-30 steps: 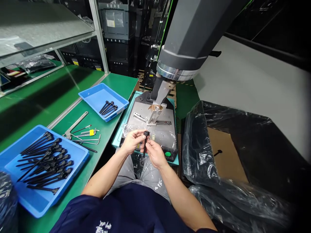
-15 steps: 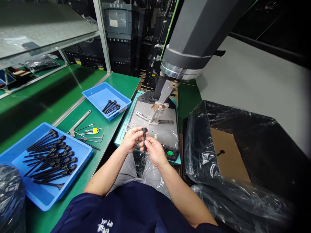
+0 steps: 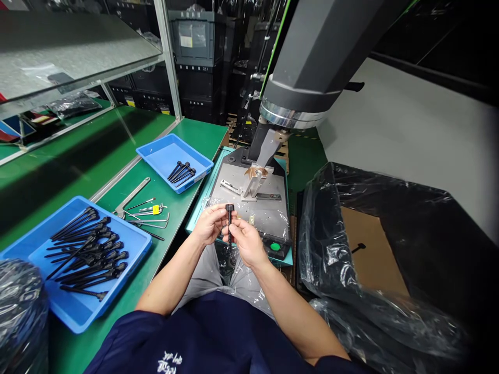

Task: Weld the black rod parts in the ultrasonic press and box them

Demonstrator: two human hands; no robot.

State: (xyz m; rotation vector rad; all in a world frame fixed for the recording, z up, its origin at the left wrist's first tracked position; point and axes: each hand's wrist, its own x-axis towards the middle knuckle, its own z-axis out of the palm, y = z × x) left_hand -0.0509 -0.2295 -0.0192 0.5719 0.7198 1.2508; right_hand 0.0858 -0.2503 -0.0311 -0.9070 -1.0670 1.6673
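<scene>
Both of my hands hold one black pin-like part (image 3: 230,219) upright in front of me, its round head on top. My left hand (image 3: 209,224) pinches it near the head from the left. My right hand (image 3: 247,241) grips the shaft lower down from the right. They are just above the near edge of the grey metal plate (image 3: 268,212) of a press machine (image 3: 312,57), whose small fixture (image 3: 253,179) sits under the head. Clear plastic film (image 3: 237,270) lies over my lap below the hands.
A large blue tray (image 3: 128,254) with several black parts lies at my left. A smaller blue tray (image 3: 161,156) with a few sits farther back. Hex keys and a wrench (image 3: 146,210) rest on the green bench. A cardboard box lined with black plastic (image 3: 374,249) stands right.
My hands have kept hold of the black part and turned it from slightly tilted to upright. The camera has shifted a little, so the scene slid slightly right.
</scene>
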